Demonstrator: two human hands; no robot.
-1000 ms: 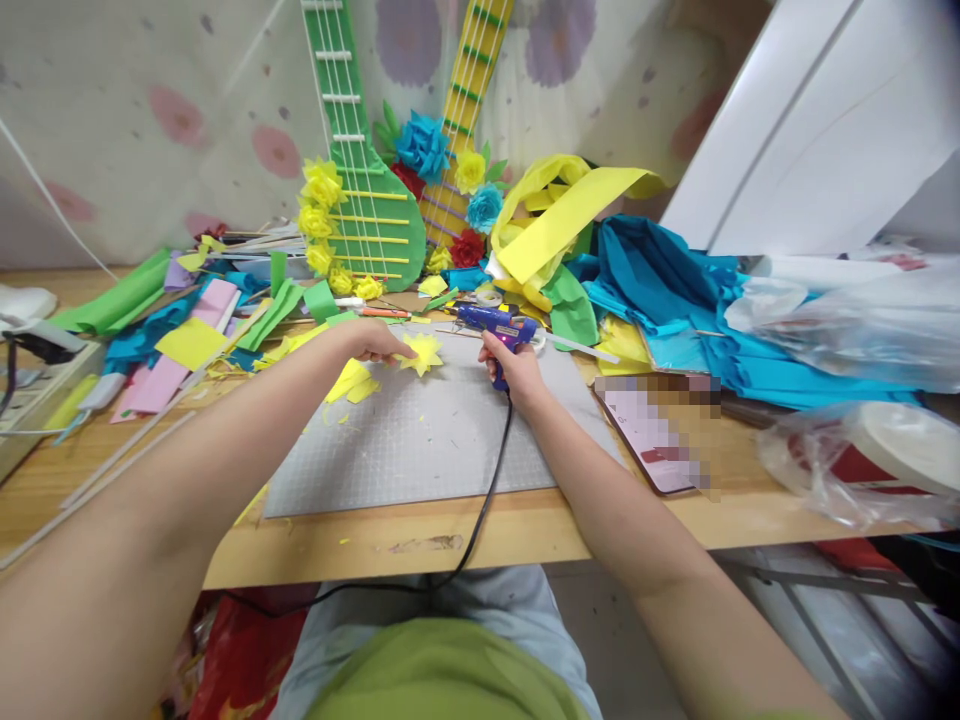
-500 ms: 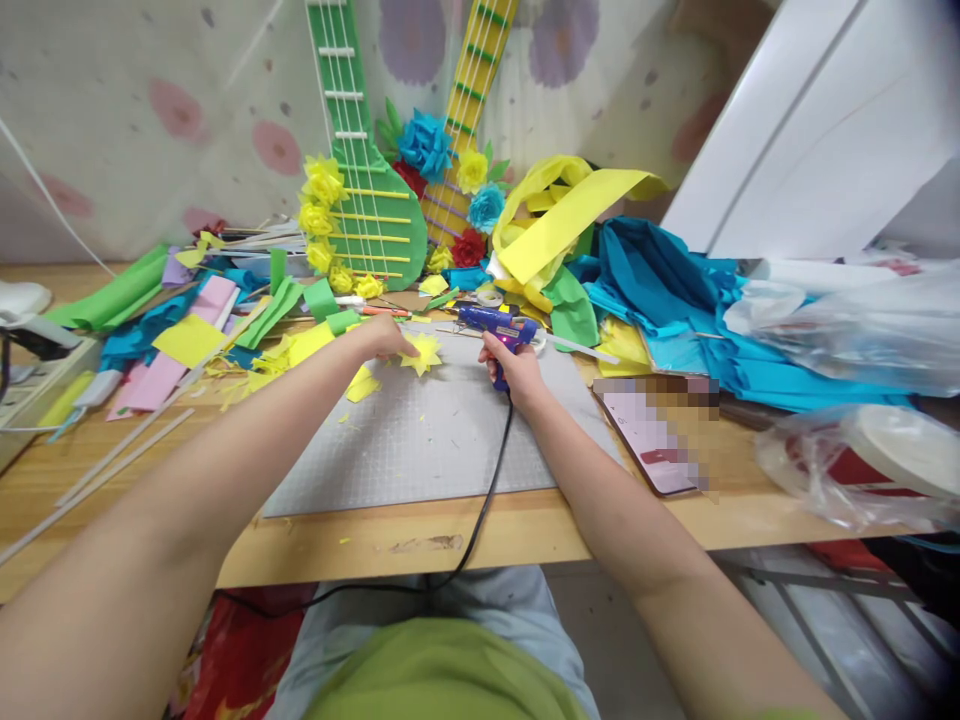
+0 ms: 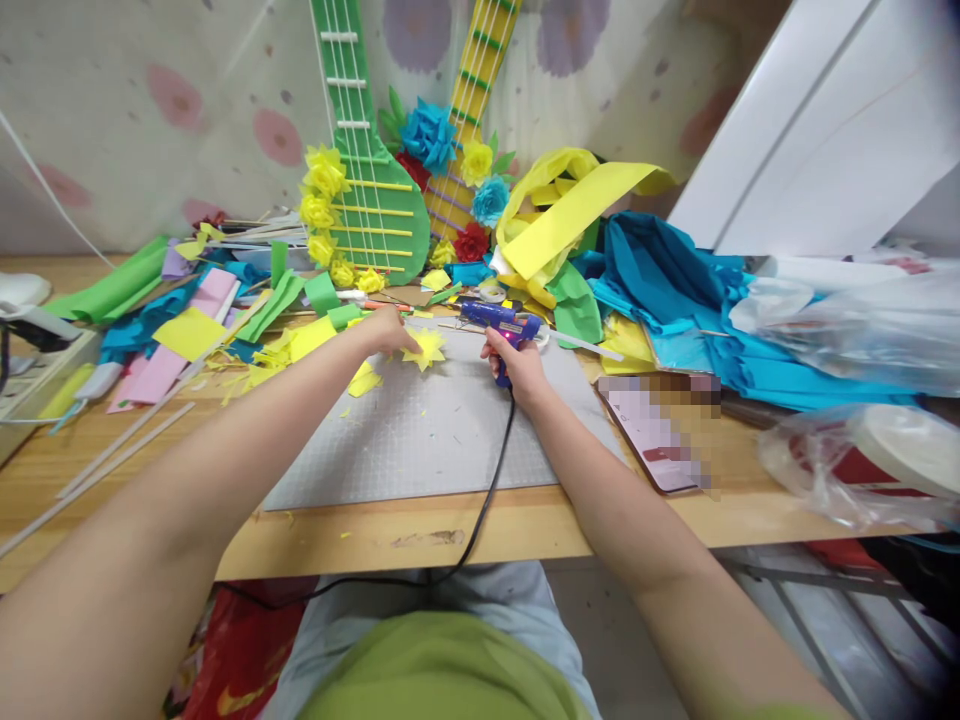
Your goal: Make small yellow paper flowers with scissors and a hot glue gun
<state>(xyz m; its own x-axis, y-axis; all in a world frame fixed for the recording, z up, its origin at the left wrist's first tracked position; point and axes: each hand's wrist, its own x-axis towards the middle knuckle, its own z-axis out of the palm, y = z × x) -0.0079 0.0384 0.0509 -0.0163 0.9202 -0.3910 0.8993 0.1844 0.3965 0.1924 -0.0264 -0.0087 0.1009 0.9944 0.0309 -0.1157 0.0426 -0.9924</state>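
My right hand [image 3: 517, 362] is wrapped round the handle of a blue glue gun [image 3: 496, 322], its nozzle pointing left and a white glue stick [image 3: 589, 344] poking out of its back. A black cord runs down from the handle over the table edge. In my left hand [image 3: 390, 332], closed at the fingertips, is the edge of a yellow paper flower [image 3: 425, 348] with pointed petals. The flower is just above or on the grey cutting mat [image 3: 420, 450]; which one I cannot tell. A gap separates the nozzle from the flower.
Behind stand a green paper guitar [image 3: 375, 215] and a yellow one [image 3: 469, 90], both with paper flowers. Crepe paper strips and scraps [image 3: 191, 333] lie left, blue crepe paper [image 3: 652, 270] right. A phone [image 3: 652, 440] lies right of the mat, near a plastic-wrapped tub [image 3: 862, 460].
Hardly anything differs: the view has shifted slightly. Both hands keep their hold on the flower and the glue gun.
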